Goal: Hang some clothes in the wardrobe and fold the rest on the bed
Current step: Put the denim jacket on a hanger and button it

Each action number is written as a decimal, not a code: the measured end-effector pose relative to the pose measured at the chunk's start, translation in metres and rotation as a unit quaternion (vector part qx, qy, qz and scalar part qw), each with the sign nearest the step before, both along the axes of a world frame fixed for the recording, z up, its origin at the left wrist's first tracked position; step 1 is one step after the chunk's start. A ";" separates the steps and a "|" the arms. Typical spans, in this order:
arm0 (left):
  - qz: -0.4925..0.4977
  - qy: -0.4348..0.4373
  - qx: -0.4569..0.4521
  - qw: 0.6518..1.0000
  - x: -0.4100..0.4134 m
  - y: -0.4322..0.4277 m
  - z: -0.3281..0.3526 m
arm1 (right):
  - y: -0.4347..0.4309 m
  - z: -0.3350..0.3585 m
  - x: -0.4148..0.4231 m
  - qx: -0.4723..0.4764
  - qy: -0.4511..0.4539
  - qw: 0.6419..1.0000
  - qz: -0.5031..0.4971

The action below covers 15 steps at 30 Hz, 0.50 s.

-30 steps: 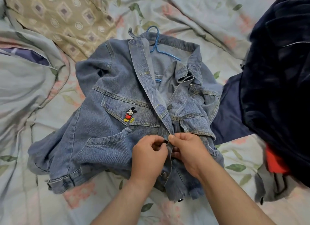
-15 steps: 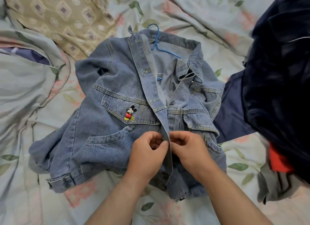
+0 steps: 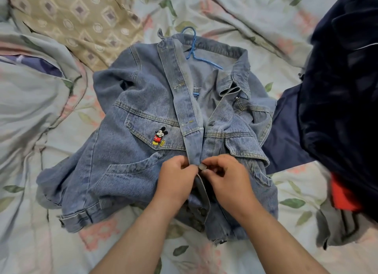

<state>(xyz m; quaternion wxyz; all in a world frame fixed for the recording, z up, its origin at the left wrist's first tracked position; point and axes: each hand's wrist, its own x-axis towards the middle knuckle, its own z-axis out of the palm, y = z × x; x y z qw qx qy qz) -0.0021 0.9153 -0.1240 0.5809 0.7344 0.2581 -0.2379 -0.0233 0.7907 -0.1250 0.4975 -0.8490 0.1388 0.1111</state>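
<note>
While the denim jacket [image 3: 131,151] is lying front-up on the floral bed sheet [image 3: 41,222], blue hanger [image 3: 192,46] poking from its collar, the left hand [image 3: 173,183] is pinching the placket edge. The right hand [image 3: 227,179] is pinching the opposite front edge, grips touching mid-jacket. Dark clothes pile [image 3: 343,89] is sitting at right.

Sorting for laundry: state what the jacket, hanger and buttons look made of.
Jacket: faded blue denim, with twill weave and tan topstitching. Hanger: likely glossy blue plastic or coated wire, thin and smooth. Buttons: probably dull grey metal, small and round.
</note>
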 end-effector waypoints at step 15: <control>0.171 0.007 -0.206 0.964 -0.010 0.003 0.004 | 0.001 0.003 -0.004 -0.059 -0.064 0.995 0.038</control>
